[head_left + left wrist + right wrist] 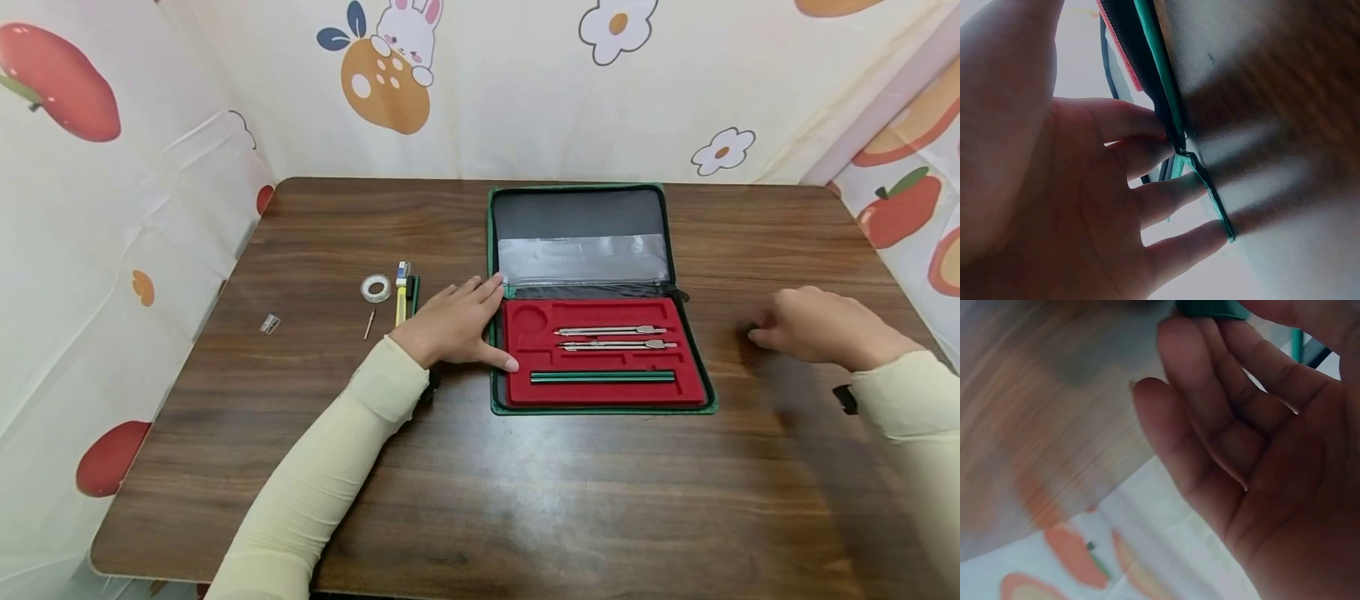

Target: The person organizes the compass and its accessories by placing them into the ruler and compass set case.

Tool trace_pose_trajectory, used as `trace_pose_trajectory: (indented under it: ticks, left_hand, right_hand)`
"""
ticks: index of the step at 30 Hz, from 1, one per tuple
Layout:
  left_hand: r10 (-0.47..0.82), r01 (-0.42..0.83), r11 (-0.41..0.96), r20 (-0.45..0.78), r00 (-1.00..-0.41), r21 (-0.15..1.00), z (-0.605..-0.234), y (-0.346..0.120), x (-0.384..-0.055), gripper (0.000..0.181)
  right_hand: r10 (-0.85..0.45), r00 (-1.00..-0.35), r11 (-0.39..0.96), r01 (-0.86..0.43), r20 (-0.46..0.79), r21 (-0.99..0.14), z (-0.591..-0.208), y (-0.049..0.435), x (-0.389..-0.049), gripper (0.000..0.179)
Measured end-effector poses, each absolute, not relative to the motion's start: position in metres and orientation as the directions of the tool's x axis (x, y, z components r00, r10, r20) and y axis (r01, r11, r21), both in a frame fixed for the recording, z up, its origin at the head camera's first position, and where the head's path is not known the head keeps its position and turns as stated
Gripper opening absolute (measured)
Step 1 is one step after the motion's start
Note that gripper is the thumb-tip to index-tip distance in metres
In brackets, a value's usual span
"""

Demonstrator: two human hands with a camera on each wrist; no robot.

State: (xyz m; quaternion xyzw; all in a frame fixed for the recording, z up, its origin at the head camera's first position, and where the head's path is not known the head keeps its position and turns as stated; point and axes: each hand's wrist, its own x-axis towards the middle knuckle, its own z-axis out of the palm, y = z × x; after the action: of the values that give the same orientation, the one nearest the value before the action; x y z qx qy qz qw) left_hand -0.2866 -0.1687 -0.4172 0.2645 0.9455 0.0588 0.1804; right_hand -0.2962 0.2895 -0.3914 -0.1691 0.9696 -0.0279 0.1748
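A green zip case (496,392) lies unfolded on the table, its red tray (600,397) facing up. Two silver compasses (611,331) and dark green pencils (602,377) lie in the tray's slots. My left hand (461,325) rests with spread fingers on the case's left edge, thumb on the tray's rim; in the left wrist view the fingers (1172,197) touch the green edging (1213,194). Right of the case, my right hand (821,327) has bent fingers. The right wrist view shows it pinching a small dark green object (1213,307), cut off by the frame, kind unclear.
Left of the case lie a white ring-shaped roll (376,288), a thin brown stick (370,324), a yellow stick with a white-and-blue end (401,300) and a dark green stick (416,292). A small sharpener (270,323) lies farther left. Patterned cloth (510,100) hangs behind the table.
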Motion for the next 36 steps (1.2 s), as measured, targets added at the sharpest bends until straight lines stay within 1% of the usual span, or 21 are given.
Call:
trace_pose_trajectory:
  ticks: [3, 7, 11, 16, 17, 21, 23, 27, 32, 36]
  left_hand:
    - [0.522, 0.48, 0.853, -0.309, -0.795, 0.206, -0.418, -0.169, -0.287, 0.114]
    - [0.522, 0.481, 0.853, -0.307, -0.796, 0.203, -0.418, -0.169, -0.287, 0.114]
    - [0.524, 0.485, 0.851, -0.301, -0.797, 0.201, -0.418, -0.169, -0.287, 0.114]
    - [0.524, 0.486, 0.852, -0.305, -0.795, 0.195, -0.418, -0.169, -0.287, 0.114]
    - [0.523, 0.486, 0.852, -0.307, -0.795, 0.195, -0.418, -0.169, -0.287, 0.114]
    - [0.524, 0.484, 0.852, -0.313, -0.792, 0.201, -0.417, -0.169, -0.287, 0.114]
    - [0.524, 0.484, 0.851, -0.316, -0.791, 0.203, -0.417, -0.169, -0.288, 0.115]
    - [0.527, 0.483, 0.85, -0.315, -0.79, 0.21, -0.417, -0.169, -0.289, 0.115]
    - [0.528, 0.482, 0.849, -0.314, -0.789, 0.217, -0.418, -0.17, -0.289, 0.115]
    - [0.53, 0.484, 0.848, -0.317, -0.787, 0.217, -0.418, -0.17, -0.289, 0.115]
  right_hand:
    - [-0.377, -0.876, 0.926, -0.357, -0.3, -0.121, -0.389, 0.268, -0.299, 0.026]
    - [-0.431, -0.862, 0.902, -0.408, -0.265, -0.138, -0.387, 0.243, -0.299, 0.006]
    - [-0.476, -0.848, 0.88, -0.457, -0.232, -0.13, -0.383, 0.224, -0.295, 0.009]
    - [-0.518, -0.836, 0.855, -0.505, -0.181, -0.116, -0.377, 0.206, -0.289, 0.002]
    - [-0.53, -0.83, 0.848, -0.517, -0.173, -0.118, -0.376, 0.202, -0.287, 0.004]
    - [-0.587, -0.795, 0.81, -0.573, -0.155, -0.128, -0.375, 0.188, -0.281, 0.007]
    - [-0.614, -0.776, 0.789, -0.601, -0.14, -0.131, -0.375, 0.181, -0.278, 0.005]
    - [-0.654, -0.75, 0.756, -0.639, -0.105, -0.141, -0.374, 0.167, -0.271, 0.011]
    - [-0.707, -0.705, 0.702, -0.688, -0.059, -0.184, -0.378, 0.152, -0.264, 0.012]
    - [-0.73, -0.683, 0.674, -0.707, -0.04, -0.216, -0.382, 0.143, -0.26, 0.014]
